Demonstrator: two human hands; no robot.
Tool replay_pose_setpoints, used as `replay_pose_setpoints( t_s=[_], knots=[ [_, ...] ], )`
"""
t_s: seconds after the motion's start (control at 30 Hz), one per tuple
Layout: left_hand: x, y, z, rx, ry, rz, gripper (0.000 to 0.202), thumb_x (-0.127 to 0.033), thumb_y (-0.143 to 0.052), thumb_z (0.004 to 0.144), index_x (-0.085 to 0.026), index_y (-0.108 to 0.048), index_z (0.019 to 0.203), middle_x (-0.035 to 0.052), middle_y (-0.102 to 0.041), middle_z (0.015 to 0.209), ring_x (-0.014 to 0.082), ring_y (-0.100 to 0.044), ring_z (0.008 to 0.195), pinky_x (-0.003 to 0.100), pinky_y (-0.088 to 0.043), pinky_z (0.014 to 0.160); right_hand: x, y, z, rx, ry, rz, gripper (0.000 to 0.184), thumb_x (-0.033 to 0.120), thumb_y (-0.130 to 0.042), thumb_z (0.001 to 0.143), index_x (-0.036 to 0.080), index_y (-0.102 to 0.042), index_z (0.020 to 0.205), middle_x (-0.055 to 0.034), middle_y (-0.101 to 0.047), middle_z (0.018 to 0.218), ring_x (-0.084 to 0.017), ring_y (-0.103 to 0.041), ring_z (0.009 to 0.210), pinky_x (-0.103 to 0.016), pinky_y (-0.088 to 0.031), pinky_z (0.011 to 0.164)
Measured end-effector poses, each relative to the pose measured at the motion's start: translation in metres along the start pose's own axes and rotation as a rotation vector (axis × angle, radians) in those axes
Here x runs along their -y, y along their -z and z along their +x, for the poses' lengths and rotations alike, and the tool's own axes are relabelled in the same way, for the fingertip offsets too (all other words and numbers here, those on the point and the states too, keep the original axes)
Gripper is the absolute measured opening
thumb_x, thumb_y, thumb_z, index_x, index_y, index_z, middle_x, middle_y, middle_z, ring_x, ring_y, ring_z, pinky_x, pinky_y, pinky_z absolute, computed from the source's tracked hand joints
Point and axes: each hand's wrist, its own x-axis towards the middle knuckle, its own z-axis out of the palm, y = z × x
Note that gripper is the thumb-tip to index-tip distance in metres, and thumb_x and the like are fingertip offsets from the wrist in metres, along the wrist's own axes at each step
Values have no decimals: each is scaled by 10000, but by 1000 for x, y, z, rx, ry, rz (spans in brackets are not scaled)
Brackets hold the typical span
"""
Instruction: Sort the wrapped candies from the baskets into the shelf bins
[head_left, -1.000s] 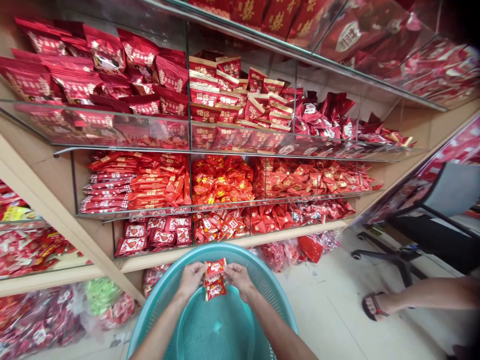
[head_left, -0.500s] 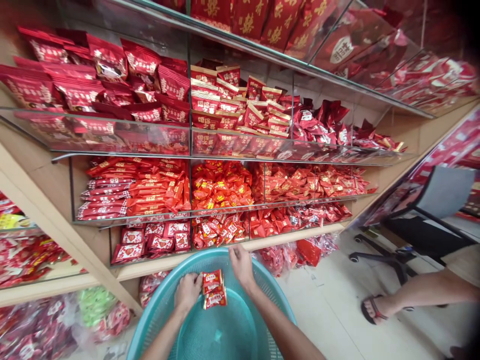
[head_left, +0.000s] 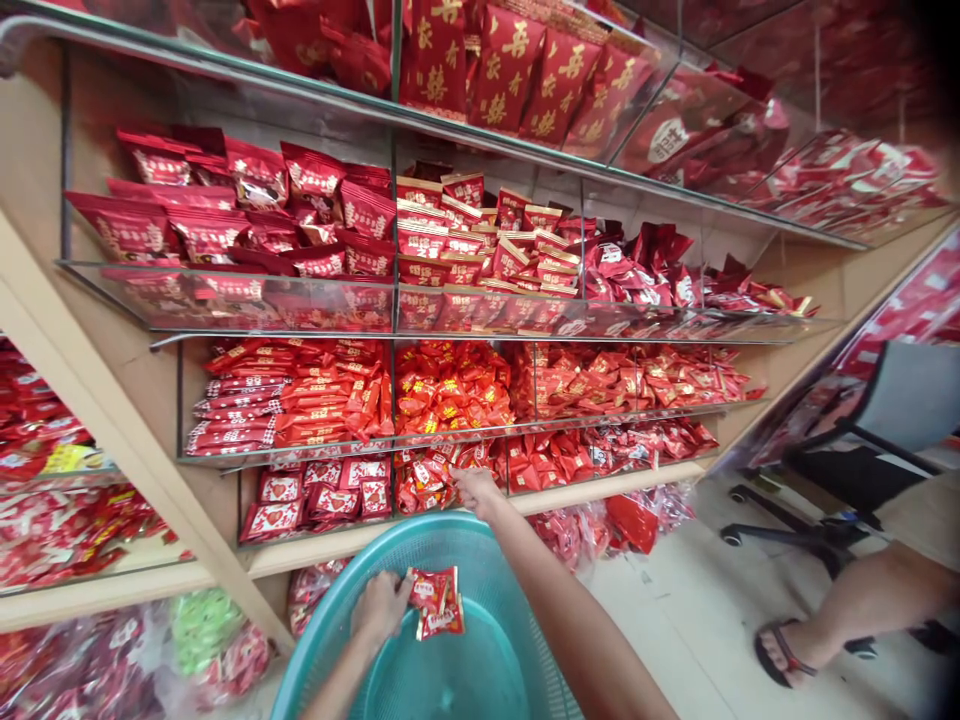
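My left hand (head_left: 381,604) is closed on a few small red candy packets (head_left: 437,600) with gold edges, held over the inside of a teal plastic basket (head_left: 306,625). My right hand (head_left: 478,491) reaches past the basket's far rim to the lowest shelf. Its fingers stretch toward the red wrapped candies (head_left: 424,483) in the middle compartment, and nothing shows in them. I cannot tell whether the fingertips touch the candies. Left of that compartment lie square packets with heart prints (head_left: 330,500).
Glass-fronted shelves (head_left: 480,335) hold red candy packs in divided compartments. Plastic bags of goods (head_left: 217,640) lie on the floor at left, and more bags (head_left: 630,520) under the shelf. At right are an office chair (head_left: 847,480) and a person's sandalled foot (head_left: 787,650).
My right hand has moved from above the basket's far rim forward to the lowest shelf, its fingers stretching out. My left hand keeps the packets over the basket. The view has shifted slightly.
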Motion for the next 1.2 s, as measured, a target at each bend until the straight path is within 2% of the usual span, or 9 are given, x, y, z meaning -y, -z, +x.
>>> replay_pose_setpoints(
  t_s=[0.3,0.47,0.6,0.7,0.9,1.0,1.07,1.13,1.2],
  knots=[
    [8,-14,16,127,-35,-130,248,-254,-325,882,-196,-411,657,-26,-578,564,91,-555,428,180,-345,408,2,18,-10,192,26,192,393,298,-720,667,203,-345,600,139,-301,397,-7,-168,318,-160,-70,318],
    [8,7,12,232,-90,-101,264,-300,-270,897,-195,-437,722,-30,-595,620,81,-566,483,167,-373,432,-3,27,-8,262,14,224,435,310,-769,606,205,-347,613,146,-285,396,-6,-154,326,-163,-49,328],
    [11,21,5,305,-94,63,255,-288,-406,833,-184,-479,612,-35,-526,452,125,-538,392,214,-368,419,-7,33,-8,319,3,221,456,330,-790,567,204,-355,614,147,-273,400,-7,-143,338,-171,-38,338],
    [8,20,-1,216,-119,195,253,-248,-444,802,-181,-510,567,2,-540,456,181,-597,477,269,-414,507,-6,37,-14,360,26,196,464,378,-798,543,202,-378,634,148,-264,409,-10,-127,347,-183,-28,350],
    [-14,21,-7,-75,-190,304,289,-357,-401,845,-168,-611,783,143,-670,855,279,-640,870,354,-430,728,-12,47,-43,329,217,56,437,506,-723,613,192,-419,634,130,-256,444,-20,-130,372,-212,-45,373],
    [-28,27,-10,-99,-201,-48,488,-547,-308,847,-163,-605,803,91,-662,692,222,-650,682,300,-446,624,-29,53,-55,306,278,-56,416,537,-677,655,180,-464,637,117,-259,458,-28,-147,389,-215,-78,386],
    [-35,28,-14,18,-188,-474,564,-630,-292,815,-155,-593,855,68,-665,688,181,-632,590,268,-444,541,-46,55,-59,287,283,-119,412,554,-659,663,168,-514,670,108,-293,463,-34,-167,399,-215,-103,396],
    [-37,26,-16,139,-196,-770,532,-635,-382,780,-156,-578,906,67,-679,788,159,-632,609,246,-447,525,-63,56,-59,276,284,-171,418,564,-644,671,155,-557,694,91,-348,476,-41,-205,416,-213,-139,413],
    [-35,21,-16,162,-236,-833,441,-581,-512,735,-158,-578,843,46,-675,770,145,-627,619,225,-438,528,-78,56,-56,278,308,-209,416,558,-641,678,147,-577,678,68,-409,510,-51,-265,455,-211,-194,446]
  ],
)
